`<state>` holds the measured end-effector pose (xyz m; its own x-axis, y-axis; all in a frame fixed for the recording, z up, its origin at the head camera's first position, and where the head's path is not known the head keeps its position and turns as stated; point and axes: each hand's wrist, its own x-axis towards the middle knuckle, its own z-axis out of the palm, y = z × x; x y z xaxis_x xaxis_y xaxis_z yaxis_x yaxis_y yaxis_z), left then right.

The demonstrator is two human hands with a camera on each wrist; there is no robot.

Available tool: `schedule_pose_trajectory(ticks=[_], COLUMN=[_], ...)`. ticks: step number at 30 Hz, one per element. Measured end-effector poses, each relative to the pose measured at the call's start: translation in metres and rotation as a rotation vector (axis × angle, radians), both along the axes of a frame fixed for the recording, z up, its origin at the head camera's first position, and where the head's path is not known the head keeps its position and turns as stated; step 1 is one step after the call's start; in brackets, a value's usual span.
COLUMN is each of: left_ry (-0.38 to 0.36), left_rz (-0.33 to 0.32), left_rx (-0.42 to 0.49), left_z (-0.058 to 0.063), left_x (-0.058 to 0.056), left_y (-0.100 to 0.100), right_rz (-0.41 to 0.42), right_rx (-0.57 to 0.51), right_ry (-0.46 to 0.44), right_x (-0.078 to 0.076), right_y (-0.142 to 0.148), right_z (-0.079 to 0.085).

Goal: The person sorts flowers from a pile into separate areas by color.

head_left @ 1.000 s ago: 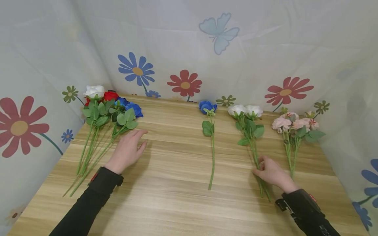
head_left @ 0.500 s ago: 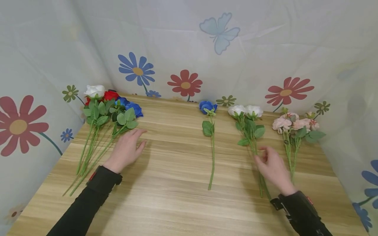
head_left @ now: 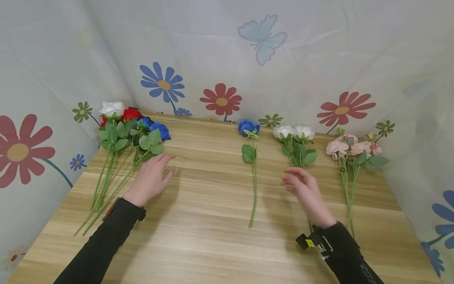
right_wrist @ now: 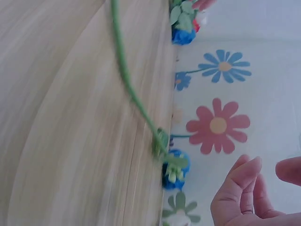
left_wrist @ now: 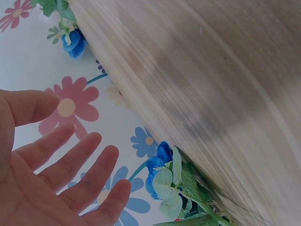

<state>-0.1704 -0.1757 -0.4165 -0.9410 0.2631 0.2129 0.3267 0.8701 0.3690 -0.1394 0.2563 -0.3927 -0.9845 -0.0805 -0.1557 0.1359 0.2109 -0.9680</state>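
My right hand [head_left: 306, 193] is in the air over the stems of the white roses [head_left: 293, 133], its fingers loosely bent and holding nothing. To its left a single blue rose [head_left: 248, 128] lies on the table, stem toward me; the right wrist view shows its stem [right_wrist: 124, 70] up close. My left hand [head_left: 150, 178] hovers by the left bunch, fingers spread and bare in the left wrist view. That bunch has a white rose [head_left: 112, 108], red roses [head_left: 132, 114] and blue roses [head_left: 159, 130]. My right hand and forearm hide much of the white roses' stems.
Pale pink flowers [head_left: 354, 148] with green stems lie at the right of the wooden table [head_left: 209, 244]. A white curtain [head_left: 198, 43] printed with flowers and a butterfly stands along the back and sides.
My right hand has left the white roses' stems and moved up and to the left, toward the single blue rose. My left hand has stayed almost still.
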Motion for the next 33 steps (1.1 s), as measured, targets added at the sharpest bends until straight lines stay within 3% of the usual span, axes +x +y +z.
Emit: schedule_pose_trajectory(ticks=[5, 14, 24, 33], left_ry=[0.001, 0.015, -0.008, -0.048], left_rz=[0.004, 0.022, 0.065, 0.18], left_rx=[-0.004, -0.03, -0.077, -0.14], left_z=[0.001, 0.007, 0.011, 0.015], left_x=[0.0, 0.001, 0.004, 0.005], left_y=[-0.001, -0.008, -0.031, -0.063], right_rz=[0.002, 0.027, 0.09, 0.127], right_rx=[-0.192, -0.386, -0.42, -0.501], right_ry=[-0.068, -0.111, -0.177, -0.222], right_x=[-0.005, -0.014, -0.018, -0.019], right_y=[-0.023, -0.066, -0.115, -0.158], right_z=[0.004, 0.006, 0.005, 0.006])
